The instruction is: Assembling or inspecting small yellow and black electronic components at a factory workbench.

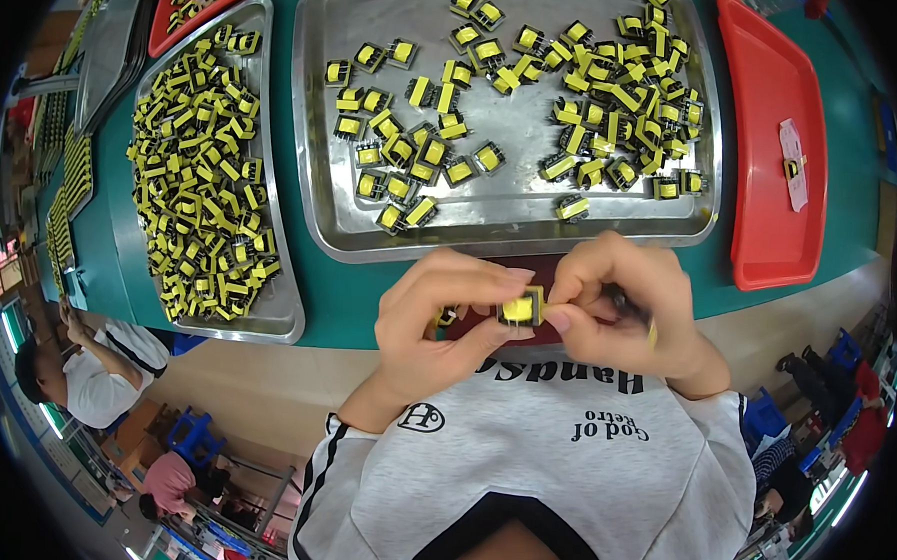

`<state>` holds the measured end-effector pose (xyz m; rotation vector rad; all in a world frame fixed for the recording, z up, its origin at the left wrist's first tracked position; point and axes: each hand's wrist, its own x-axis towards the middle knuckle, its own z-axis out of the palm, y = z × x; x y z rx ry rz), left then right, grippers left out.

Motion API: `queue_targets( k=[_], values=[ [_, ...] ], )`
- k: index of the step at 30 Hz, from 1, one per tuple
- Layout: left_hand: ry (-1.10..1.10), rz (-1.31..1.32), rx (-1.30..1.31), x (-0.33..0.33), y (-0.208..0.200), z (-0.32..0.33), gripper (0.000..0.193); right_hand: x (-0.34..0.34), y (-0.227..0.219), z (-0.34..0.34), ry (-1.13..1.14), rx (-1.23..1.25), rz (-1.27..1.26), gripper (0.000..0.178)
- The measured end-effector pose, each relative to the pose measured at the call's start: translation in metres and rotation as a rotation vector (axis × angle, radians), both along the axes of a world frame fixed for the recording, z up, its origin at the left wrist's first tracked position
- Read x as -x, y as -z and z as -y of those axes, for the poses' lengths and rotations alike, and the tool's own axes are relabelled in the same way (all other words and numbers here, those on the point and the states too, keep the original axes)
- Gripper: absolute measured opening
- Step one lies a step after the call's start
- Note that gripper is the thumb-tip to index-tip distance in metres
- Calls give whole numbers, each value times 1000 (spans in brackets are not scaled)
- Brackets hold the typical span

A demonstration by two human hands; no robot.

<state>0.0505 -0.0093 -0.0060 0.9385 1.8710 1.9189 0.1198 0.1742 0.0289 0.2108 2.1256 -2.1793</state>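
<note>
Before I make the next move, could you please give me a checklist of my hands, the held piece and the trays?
1. Yellow-wrapped transformer secured: ok, between the left hand's thumb and fingers.
2. Right hand beside it: ok, at its right side; exact contact cannot tell.
3. Right hand free of other items: cannot tell; something dark and blurred shows among its fingers.
4. Middle steel tray in order: not ok, transformers lie scattered at mixed angles.
5. Left steel tray with ample room: not ok, transformers are heaped over most of it.
6. Right-side red tray cleared: not ok, a paper slip lies inside.
</note>
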Motion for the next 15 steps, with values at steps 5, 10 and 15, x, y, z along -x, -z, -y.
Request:
queue_targets(
  k=[5,10,15],
  values=[
    [-17,333,-92,-7,8,-4,31,-8,22,13,40,-655,-799,25],
    [46,343,-105,-6,13,-2,31,-6,27,15,151,-327,-612,18],
    [73,377,-164,-7,15,-2,31,-13,12,9,1,42,-157,17]
  ],
)
